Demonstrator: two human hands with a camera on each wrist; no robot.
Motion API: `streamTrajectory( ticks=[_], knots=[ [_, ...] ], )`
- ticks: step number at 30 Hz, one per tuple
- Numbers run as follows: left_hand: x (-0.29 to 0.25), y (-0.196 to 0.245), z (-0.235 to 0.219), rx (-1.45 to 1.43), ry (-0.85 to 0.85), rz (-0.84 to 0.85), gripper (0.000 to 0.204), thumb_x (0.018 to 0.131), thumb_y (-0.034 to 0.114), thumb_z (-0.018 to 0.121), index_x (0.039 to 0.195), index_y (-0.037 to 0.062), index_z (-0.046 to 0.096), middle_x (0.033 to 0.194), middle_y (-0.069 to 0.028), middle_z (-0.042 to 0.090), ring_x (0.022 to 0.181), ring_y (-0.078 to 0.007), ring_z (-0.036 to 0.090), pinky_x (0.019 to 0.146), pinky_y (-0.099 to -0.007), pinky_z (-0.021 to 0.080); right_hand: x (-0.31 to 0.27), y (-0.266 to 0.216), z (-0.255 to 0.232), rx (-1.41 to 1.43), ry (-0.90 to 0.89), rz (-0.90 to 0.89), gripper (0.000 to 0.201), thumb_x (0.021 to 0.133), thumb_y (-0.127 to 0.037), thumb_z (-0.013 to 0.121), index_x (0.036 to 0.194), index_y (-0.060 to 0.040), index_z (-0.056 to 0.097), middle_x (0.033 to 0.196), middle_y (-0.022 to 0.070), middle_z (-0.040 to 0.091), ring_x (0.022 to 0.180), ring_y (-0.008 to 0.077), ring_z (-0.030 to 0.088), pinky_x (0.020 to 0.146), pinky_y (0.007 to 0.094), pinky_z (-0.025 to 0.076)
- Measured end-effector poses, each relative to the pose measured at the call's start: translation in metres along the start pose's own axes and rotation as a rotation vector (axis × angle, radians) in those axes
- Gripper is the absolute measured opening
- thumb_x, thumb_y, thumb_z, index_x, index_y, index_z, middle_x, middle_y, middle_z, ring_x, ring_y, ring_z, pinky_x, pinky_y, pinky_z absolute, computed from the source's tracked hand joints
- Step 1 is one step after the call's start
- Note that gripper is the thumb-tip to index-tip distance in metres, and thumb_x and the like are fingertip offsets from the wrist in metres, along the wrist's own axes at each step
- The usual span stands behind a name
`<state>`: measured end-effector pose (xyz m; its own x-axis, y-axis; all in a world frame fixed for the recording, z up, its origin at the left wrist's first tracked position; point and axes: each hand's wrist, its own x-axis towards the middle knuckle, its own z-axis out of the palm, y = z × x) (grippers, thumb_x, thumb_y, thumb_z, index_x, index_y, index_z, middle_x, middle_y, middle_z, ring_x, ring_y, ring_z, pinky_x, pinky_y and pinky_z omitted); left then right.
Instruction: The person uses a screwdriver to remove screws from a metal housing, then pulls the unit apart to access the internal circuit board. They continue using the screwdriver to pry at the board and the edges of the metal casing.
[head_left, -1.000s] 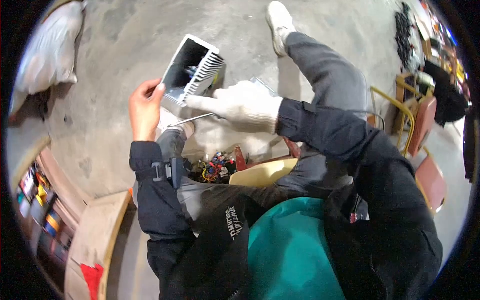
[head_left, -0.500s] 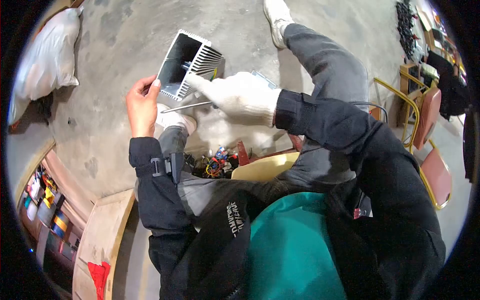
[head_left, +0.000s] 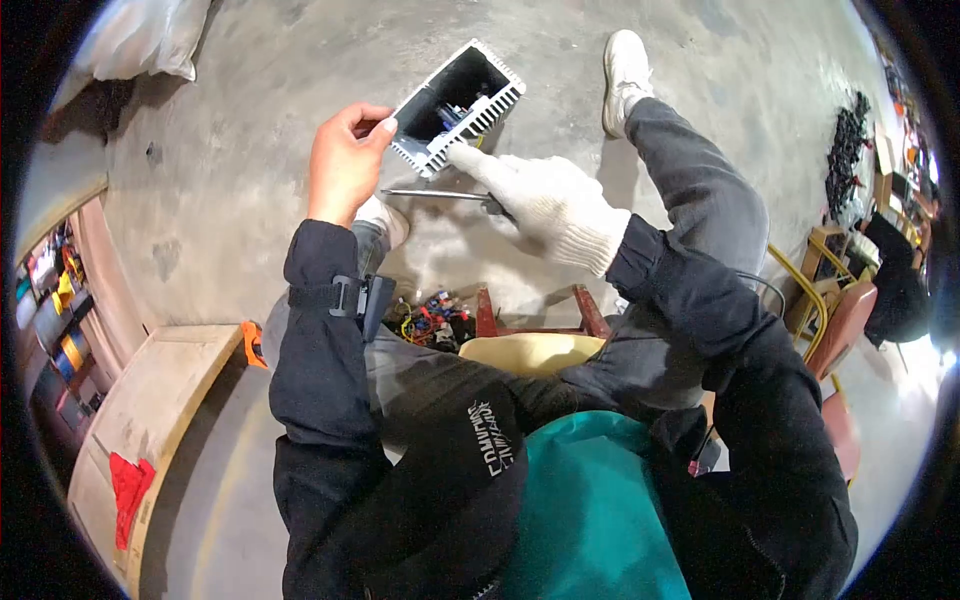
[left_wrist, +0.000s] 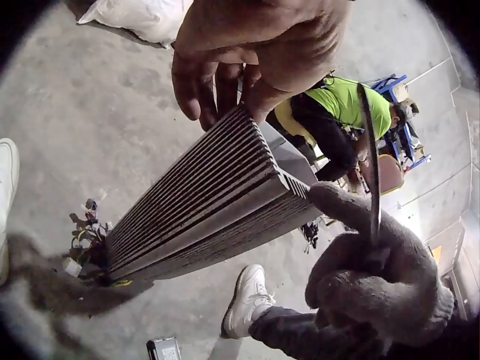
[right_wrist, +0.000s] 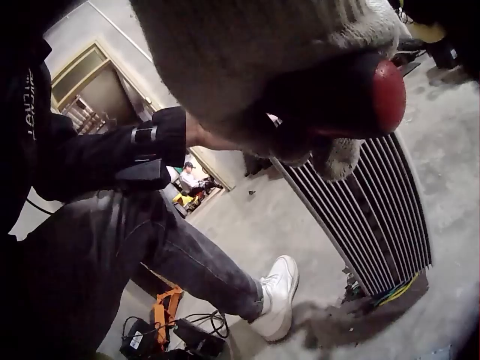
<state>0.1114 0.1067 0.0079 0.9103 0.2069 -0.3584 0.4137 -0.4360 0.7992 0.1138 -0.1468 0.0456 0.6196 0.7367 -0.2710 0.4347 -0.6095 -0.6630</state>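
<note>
A finned aluminium housing (head_left: 482, 118) is held up over the floor, tilted, its open end facing the head camera. Blue parts (head_left: 452, 115) show inside it. My bare left hand (head_left: 348, 165) pinches the housing's rim at a near corner, thumb at the edge. A white knitted glove covers my right hand (head_left: 550, 205), which grips a screwdriver (head_left: 435, 194). Its metal shaft points left, below the housing. In the right wrist view the black handle has a red end (right_wrist: 389, 96). The gloved index finger (left_wrist: 337, 206) reaches out to the housing's finned edge.
A yellow-seated stool (head_left: 530, 352) and a tangle of wires (head_left: 435, 322) are between my legs. On the left stands a wooden bench (head_left: 165, 385) with a red cloth (head_left: 130, 495). Chairs (head_left: 845, 325) stand at right. Another person (left_wrist: 346, 109) appears in the left wrist view.
In the head view, the housing and both hands have shifted up and right as the view turned. The housing leans further right and shows more of its inside. Both hands keep their holds.
</note>
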Motion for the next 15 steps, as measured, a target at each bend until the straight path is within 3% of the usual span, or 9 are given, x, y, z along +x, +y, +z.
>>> streamTrajectory(
  ticks=[1, 11, 15],
  knots=[
    [0.0, -0.001, -0.001, 0.01, -0.03, 0.008, 0.018, 0.092, 0.01, 0.069, 0.105, -0.0025, 0.07, 0.096, -0.0073, 0.073, 0.091, -0.0142, 0.066, 0.086, -0.0291, 0.05, 0.0, 0.0, -0.001, 0.002, 0.003, -0.013, 0.073, 0.084, -0.01, 0.066, 0.151, -0.0142, 0.036, 0.092, 0.0161, 0.068, 0.076, 0.0359, 0.069, 0.069, 0.0457, 0.056],
    [-0.001, 0.004, 0.002, -0.021, 0.014, 0.002, 0.013, 0.089, 0.008, 0.07, 0.097, -0.0024, 0.069, 0.088, -0.0087, 0.072, 0.082, -0.0161, 0.067, 0.079, -0.0312, 0.053, 0.005, 0.006, -0.003, 0.135, 0.05, -0.049, 0.068, 0.084, -0.006, 0.066, 0.147, -0.0124, 0.044, 0.092, 0.0151, 0.068, 0.076, 0.0324, 0.07, 0.069, 0.0411, 0.057],
    [0.0, 0.001, 0.001, -0.002, 0.007, -0.016, 0.014, 0.09, 0.009, 0.07, 0.099, -0.0013, 0.069, 0.09, -0.0075, 0.072, 0.085, -0.0145, 0.066, 0.08, -0.03, 0.052, 0.011, 0.007, -0.013, 0.292, 0.21, -0.002, 0.058, 0.085, -0.013, 0.068, 0.14, -0.0128, 0.049, 0.099, 0.0186, 0.07, 0.087, 0.0353, 0.071, 0.078, 0.0424, 0.058]
  ],
)
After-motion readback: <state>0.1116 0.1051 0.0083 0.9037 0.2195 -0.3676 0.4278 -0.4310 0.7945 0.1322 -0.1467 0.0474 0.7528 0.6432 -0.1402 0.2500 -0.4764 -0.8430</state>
